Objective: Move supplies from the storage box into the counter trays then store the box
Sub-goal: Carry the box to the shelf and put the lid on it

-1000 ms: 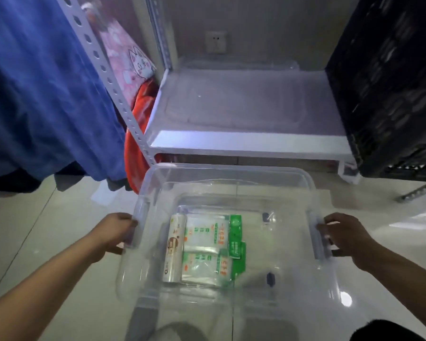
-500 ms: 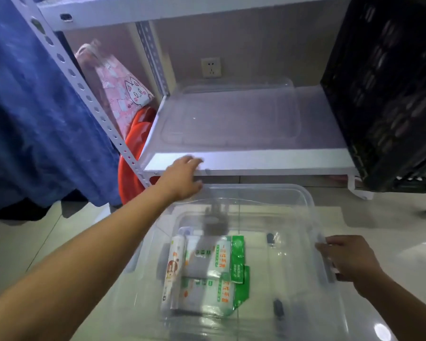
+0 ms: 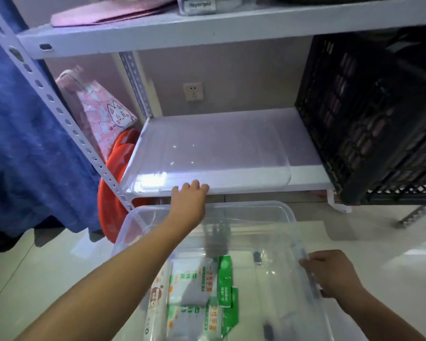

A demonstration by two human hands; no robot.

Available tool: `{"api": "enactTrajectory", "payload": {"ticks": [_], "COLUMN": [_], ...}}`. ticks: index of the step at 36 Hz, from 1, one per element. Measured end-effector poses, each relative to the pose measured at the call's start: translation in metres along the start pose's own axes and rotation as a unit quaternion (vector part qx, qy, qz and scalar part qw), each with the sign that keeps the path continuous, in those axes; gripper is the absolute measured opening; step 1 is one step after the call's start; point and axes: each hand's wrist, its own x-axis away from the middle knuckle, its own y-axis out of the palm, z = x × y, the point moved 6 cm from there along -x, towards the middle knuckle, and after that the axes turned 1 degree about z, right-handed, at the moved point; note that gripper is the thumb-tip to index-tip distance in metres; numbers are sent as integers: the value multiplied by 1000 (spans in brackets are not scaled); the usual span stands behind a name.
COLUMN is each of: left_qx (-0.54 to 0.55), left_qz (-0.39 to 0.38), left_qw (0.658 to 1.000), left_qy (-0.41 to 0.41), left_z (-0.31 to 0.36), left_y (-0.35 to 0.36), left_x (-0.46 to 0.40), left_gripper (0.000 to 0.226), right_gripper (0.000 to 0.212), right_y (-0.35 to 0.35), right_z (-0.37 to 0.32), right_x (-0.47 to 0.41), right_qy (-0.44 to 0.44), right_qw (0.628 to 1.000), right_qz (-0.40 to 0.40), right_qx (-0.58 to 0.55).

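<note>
A clear storage box (image 3: 231, 206) stands on the floor before a white metal rack. Inside lie green-and-white supply packs (image 3: 202, 286) and a white roll (image 3: 158, 294) at their left. The box's clear lid (image 3: 207, 148) lies flat on the rack's lower shelf (image 3: 308, 173), its front edge overhanging the shelf. My left hand (image 3: 188, 200) reaches over the box and grips that front edge with curled fingers. My right hand (image 3: 330, 271) holds the box's right rim.
A black slatted crate (image 3: 369, 119) fills the right of the lower shelf. A red basin (image 3: 113, 183) and a pink cat-print bag (image 3: 103, 112) stand left of the rack, beside a hanging blue cloth (image 3: 22, 143). The upper shelf (image 3: 207, 28) carries folded items.
My left hand left the box's left rim, reached to the shelf and took the lid's front edge; the lid has slid forward. My right hand stays on the box's right rim.
</note>
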Motion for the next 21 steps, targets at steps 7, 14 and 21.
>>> {"api": "enactTrajectory", "payload": {"ticks": [7, 14, 21], "left_qx": [-68, -18, 21], "left_qz": [51, 220, 423], "left_qw": [992, 970, 904], "left_qy": [98, 98, 61], "left_z": [-4, -17, -47], "left_y": [-23, -142, -265], "left_x": [90, 150, 169], "left_gripper": [55, 34, 33], "right_gripper": [32, 105, 84], "right_y": [1, -39, -83], "right_z": [-4, -54, -112], "right_x": [29, 53, 74], "right_qy": [-79, -296, -363], "right_qw": [989, 945, 908], "right_qz": [47, 135, 125], "right_qx": [116, -33, -167]}}
